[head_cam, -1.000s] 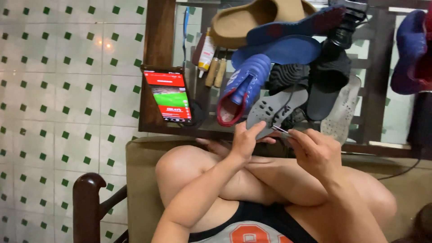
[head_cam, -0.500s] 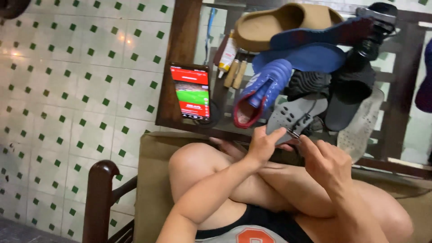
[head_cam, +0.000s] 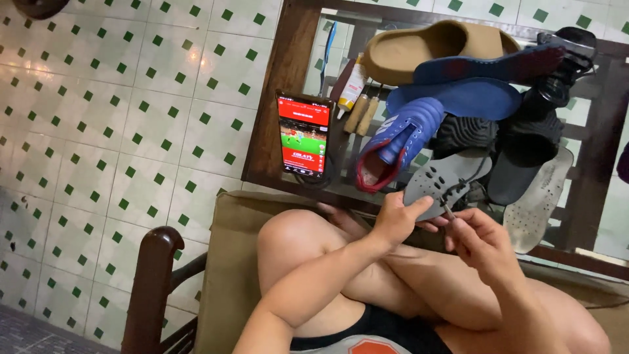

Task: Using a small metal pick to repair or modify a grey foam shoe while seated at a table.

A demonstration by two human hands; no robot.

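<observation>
A grey shoe sole (head_cam: 440,183) with studs and several holes sticks out over my knees. My left hand (head_cam: 398,218) grips its near edge, thumb on top. My right hand (head_cam: 477,236) is closed on a thin metal tool whose tip (head_cam: 447,208) touches the sole's underside. Just beyond the sole lies a blue boot (head_cam: 398,139) with a red lining, on a glass-topped wooden table (head_cam: 282,98). My crossed bare legs (head_cam: 341,262) rest below both hands.
A phone (head_cam: 303,136) with a lit screen leans upright on the table. A tan slipper (head_cam: 426,51), blue insoles (head_cam: 472,82), black shoes (head_cam: 544,98) and a white insole (head_cam: 540,203) pile behind. A wooden chair arm (head_cam: 154,275) stands at left over green-dotted floor tiles.
The camera view has shifted so everything sits further right and lower. Both hands stay on the grey sole, the right hand's tool still at its underside.
</observation>
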